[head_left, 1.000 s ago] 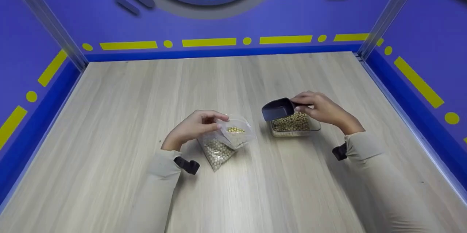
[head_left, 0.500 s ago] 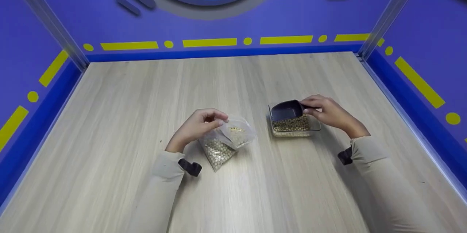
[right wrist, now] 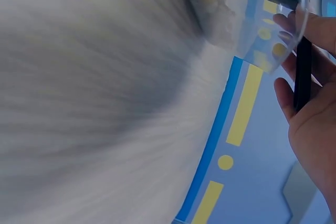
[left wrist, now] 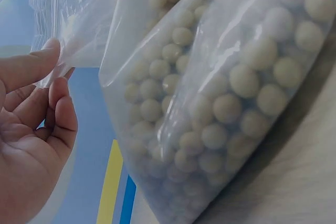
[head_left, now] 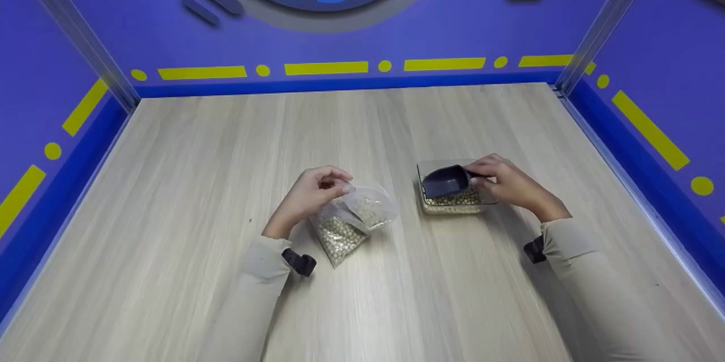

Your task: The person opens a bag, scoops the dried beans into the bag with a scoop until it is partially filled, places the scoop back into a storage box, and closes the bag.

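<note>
A clear plastic zip bag [head_left: 340, 240] of round, pale beans, perhaps soybeans or dried peas, rests on the table with its mouth gaping to the right. My left hand [head_left: 311, 195] pinches the bag's upper edge between thumb and fingers, also plain in the left wrist view, where the bag [left wrist: 220, 103] fills the middle. To the right stands a clear rectangular container [head_left: 453, 210] partly filled with the same beans. My right hand [head_left: 507, 183] grips the handle of a black scoop [head_left: 447, 182], whose bowl is down inside the container over the beans. The scoop's front edge is near the beans; contact is unclear.
The pale wooden table [head_left: 198, 181] is bounded by a blue back wall [head_left: 340, 45] and blue side walls with yellow marks. Metal posts [head_left: 612, 16] stand in the back corners. A small dark speck [head_left: 250, 220] lies left of the left hand.
The scoop has moved from above the container's left edge rightward and down into the container. My left hand keeps its hold on the bag and has barely shifted.
</note>
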Tool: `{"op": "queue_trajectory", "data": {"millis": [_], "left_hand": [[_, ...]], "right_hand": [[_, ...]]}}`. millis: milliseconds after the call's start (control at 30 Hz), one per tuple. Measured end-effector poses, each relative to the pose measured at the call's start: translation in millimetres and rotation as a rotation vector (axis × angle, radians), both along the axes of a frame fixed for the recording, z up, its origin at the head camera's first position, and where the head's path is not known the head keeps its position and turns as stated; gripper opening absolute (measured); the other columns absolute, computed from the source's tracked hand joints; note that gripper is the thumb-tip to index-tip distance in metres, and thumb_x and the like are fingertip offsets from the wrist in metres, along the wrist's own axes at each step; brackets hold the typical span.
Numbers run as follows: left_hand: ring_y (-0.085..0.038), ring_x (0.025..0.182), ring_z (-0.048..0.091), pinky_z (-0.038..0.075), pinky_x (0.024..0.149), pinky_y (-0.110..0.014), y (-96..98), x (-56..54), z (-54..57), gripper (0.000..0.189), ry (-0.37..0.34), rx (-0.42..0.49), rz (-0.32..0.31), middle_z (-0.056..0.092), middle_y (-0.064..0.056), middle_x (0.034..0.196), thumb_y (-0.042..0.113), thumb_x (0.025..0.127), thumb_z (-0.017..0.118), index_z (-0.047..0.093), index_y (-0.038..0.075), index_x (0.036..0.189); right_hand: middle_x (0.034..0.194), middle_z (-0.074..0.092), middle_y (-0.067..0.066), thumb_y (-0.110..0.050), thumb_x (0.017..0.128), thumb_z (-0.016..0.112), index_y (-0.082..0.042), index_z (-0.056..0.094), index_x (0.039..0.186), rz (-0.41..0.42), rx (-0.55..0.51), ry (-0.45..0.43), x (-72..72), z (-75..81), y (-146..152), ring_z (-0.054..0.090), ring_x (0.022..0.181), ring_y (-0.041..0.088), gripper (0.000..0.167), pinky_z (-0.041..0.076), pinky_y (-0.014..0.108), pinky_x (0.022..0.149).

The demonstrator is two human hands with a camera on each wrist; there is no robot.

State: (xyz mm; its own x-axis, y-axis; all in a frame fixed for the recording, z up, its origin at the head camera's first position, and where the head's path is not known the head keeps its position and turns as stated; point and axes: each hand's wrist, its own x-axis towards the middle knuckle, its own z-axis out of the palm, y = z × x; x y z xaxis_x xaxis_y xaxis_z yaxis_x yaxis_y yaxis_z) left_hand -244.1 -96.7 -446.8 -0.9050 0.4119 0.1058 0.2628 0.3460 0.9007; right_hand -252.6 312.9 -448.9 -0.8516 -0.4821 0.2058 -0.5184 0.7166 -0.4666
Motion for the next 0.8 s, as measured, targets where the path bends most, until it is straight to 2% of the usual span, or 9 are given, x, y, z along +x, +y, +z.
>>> {"op": "queue_trajectory", "data": {"millis": [200,400,533,667,800], "left_hand": [[-0.012,0.082,0.059,0.046,0.071,-0.023,3.4,0.0,0.5,0.016,-0.024,-0.009,0.068,0.068,-0.006,0.093,0.015,0.086,0.071,0.071,0.005,0.099],[-0.011,0.081,0.057,0.045,0.074,-0.024,5.7,0.6,-0.8,0.012,-0.023,-0.007,0.086,0.069,-0.005,0.092,0.014,0.086,0.071,0.071,0.006,0.094],[-0.012,0.082,0.058,0.046,0.075,-0.023,6.2,0.5,-1.3,0.012,-0.013,-0.014,0.090,0.070,-0.007,0.093,0.014,0.086,0.071,0.072,0.005,0.094],[-0.012,0.078,0.056,0.045,0.071,-0.024,5.4,0.7,0.0,0.014,-0.011,-0.022,0.092,0.070,-0.009,0.093,0.015,0.086,0.072,0.073,0.004,0.095],[-0.011,0.075,0.053,0.043,0.068,-0.023,4.6,0.4,2.2,0.015,-0.028,-0.037,0.099,0.070,-0.008,0.091,0.016,0.085,0.072,0.074,0.005,0.096]], "right_hand": [[0.121,0.062,0.022,-0.009,0.092,0.061,0.006,0.060,0.125,-0.007,0.039,-0.043,1.9,-3.0,-1,0.051,0.116,0.040,0.036,0.038,0.057,0.098],[0.126,0.060,0.023,-0.009,0.091,0.063,0.006,0.059,0.127,0.003,0.083,-0.043,2.3,1.5,-4,0.049,0.120,0.041,0.039,0.031,0.059,0.101],[0.127,0.059,0.024,-0.012,0.092,0.063,0.005,0.059,0.127,0.000,0.104,-0.031,3.8,8.1,-4,0.049,0.121,0.041,0.040,0.030,0.059,0.102],[0.127,0.059,0.024,-0.013,0.093,0.062,0.004,0.059,0.128,-0.006,0.052,-0.025,4.8,14.8,-6,0.050,0.121,0.042,0.039,0.034,0.058,0.102],[0.125,0.061,0.023,-0.012,0.092,0.063,0.003,0.061,0.126,-0.006,-0.021,0.021,4.4,19.1,-11,0.053,0.119,0.040,0.038,0.041,0.055,0.098]]}}
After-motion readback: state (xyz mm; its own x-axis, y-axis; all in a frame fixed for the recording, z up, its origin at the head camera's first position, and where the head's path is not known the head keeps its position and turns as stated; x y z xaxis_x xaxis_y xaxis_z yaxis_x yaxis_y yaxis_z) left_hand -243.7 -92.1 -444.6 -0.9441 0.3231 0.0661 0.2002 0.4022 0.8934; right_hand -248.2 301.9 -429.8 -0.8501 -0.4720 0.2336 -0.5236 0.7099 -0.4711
